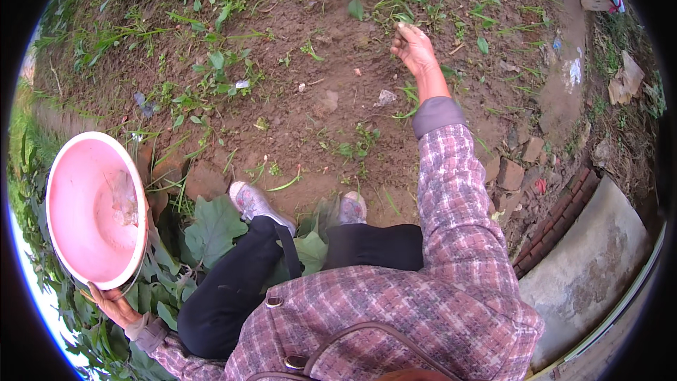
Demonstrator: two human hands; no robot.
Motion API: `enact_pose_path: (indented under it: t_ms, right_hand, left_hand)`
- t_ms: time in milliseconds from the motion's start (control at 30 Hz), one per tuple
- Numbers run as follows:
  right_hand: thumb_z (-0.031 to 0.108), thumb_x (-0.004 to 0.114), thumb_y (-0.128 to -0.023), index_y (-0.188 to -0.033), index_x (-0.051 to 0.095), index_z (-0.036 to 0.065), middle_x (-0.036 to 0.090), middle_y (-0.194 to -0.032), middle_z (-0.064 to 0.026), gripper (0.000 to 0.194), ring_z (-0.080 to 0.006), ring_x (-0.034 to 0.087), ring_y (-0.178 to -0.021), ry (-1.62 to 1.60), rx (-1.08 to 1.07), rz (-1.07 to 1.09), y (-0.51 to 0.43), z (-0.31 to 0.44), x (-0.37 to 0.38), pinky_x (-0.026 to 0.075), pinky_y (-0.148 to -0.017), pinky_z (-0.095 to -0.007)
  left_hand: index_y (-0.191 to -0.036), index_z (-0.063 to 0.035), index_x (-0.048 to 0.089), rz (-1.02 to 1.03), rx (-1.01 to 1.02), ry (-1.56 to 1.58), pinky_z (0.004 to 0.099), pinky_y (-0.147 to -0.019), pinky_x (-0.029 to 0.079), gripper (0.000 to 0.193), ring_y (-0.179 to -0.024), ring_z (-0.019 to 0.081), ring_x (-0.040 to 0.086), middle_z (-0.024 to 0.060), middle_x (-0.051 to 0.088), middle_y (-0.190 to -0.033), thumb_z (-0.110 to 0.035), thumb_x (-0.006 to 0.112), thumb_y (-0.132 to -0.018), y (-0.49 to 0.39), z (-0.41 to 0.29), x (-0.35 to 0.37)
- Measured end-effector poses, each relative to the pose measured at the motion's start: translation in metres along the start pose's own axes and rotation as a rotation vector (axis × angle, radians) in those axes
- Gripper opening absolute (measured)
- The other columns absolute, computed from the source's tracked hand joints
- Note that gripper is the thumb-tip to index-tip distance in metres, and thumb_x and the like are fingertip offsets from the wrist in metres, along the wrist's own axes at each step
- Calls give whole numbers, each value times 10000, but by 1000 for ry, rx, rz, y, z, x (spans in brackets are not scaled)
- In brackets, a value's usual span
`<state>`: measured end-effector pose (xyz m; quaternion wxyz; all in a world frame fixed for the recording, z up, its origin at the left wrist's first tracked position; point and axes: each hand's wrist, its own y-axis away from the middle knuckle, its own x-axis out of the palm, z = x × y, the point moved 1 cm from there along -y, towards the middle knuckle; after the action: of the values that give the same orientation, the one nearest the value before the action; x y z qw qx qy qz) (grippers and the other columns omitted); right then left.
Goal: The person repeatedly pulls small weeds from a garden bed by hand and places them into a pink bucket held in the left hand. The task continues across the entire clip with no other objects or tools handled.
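At the lower left, my left hand (pixel 115 304) grips the lower rim of a pink plastic bucket (pixel 79 206), which is tilted so its inside shows. A crumpled piece of clear plastic lies in the bucket. My right arm reaches out over the brown soil (pixel 328 111), and my right hand (pixel 410 45) has its fingers curled close beside low green weeds (pixel 399 2). Whether anything small is between those fingers cannot be told. Both my feet, in patterned shoes (pixel 256 203), are at the edge of the soil.
Large-leaved plants (pixel 214 230) grow around my legs and under the bucket. Broken bricks (pixel 510 174) lie to the right, near a brick edging (pixel 555 222) and a concrete slab (pixel 592 264). Plastic scraps (pixel 385 98) lie on the soil. A wooden object stands at the upper right.
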<state>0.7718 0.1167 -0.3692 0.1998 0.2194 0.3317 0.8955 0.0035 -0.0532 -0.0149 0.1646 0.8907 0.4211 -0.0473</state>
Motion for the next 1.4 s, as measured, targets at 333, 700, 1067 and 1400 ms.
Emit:
enact_pose_path:
  t_ms: [333, 700, 1067, 1400]
  right_hand:
    - [221, 616, -745, -921, 652, 156, 600, -913, -108, 192, -305, 583, -861, 1552, -549, -113, -9, -24, 19, 471, -740, -406]
    - [207, 638, -748, -918, 660, 27, 659, -830, -99, 248, -156, 588, -749, 860, -124, -106, -16, -26, 9, 459, -725, -289]
    - [234, 610, -817, -971, 627, 29, 502, -630, 20, 258, -82, 446, -506, 679, -9, -169, -12, -17, 10, 384, -442, -251]
    - [192, 461, -916, -989, 594, 35, 417, -642, 48, 219, -79, 377, -534, 186, 216, -37, -10, -17, 4, 379, -476, -247]
  left_hand:
    - [-1415, -157, 95, 20, 18, -5, 418, -996, 395, 712, -1182, 260, 436, 166, 343, -1361, -147, 558, -875, 2, 1, -1]
    - [-1418, -158, 65, 9, 18, -18, 425, -1007, 374, 745, -1199, 254, 418, 155, 333, -1372, -174, 571, -871, 11, -1, 11]
    - [-1268, 60, 374, -111, 32, 24, 353, -984, 398, 466, -1142, 227, 477, 157, 462, -1276, -178, 525, -896, 14, 0, 22]
    - [-1265, 52, 380, -104, 18, 15, 357, -978, 404, 471, -1127, 225, 490, 157, 473, -1265, -176, 542, -886, 12, 1, 19]
